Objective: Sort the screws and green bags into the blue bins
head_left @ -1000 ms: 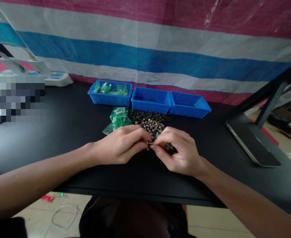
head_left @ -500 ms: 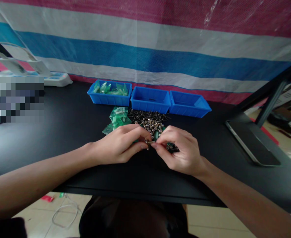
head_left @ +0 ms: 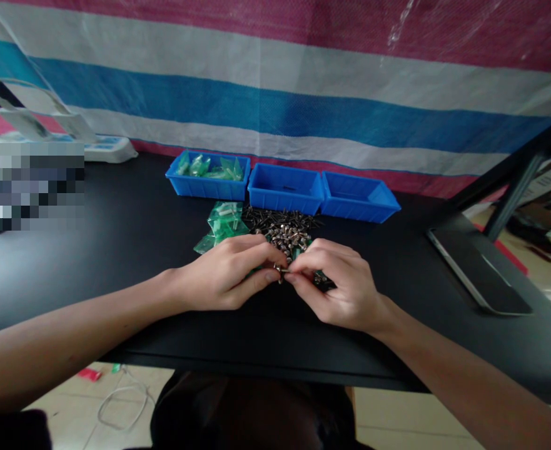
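Between my two hands is a small metal screw, lying sideways. My left hand pinches its head end between thumb and forefinger. From the other side, my right hand has thumb and forefinger closed on the shank end. Just beyond the fingers lies a heap of shiny metal fasteners, with dark screws spread behind it. Green plastic packets rest left of the heap. More dark pieces show partly behind my right fingers.
Three blue bins stand in a row at the back: the left bin holds green packets, beside the middle bin and right bin. A phone lies at the right. A white power strip sits far left.
My right fingers have moved slightly left along the screw, closer to my left fingertips, so less of the shank shows. My left hand stays nearly still.
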The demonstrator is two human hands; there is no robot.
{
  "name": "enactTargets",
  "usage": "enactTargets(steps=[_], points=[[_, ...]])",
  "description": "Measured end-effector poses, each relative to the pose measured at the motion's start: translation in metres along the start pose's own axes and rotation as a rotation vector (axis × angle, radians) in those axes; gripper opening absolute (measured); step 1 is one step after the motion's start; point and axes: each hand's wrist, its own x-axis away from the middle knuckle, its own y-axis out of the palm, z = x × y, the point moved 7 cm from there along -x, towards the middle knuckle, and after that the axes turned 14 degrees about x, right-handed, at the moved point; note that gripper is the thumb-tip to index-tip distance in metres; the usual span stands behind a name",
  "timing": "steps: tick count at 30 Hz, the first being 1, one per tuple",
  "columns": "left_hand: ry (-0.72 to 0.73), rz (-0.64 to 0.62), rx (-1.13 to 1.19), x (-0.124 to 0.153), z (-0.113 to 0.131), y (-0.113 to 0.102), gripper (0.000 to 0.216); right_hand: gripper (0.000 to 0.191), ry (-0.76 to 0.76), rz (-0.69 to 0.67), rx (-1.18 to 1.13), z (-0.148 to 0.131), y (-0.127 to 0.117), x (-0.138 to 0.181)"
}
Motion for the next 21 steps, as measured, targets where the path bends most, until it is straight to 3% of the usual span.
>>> enactTargets(steps=[21], points=[[-0.041, 0.045, -0.052, 0.0016, -0.0021, -0.0013, 0.012, 0.008, 0.029, 0.026, 0.032, 0.0017, -0.0013, -0.0007]])
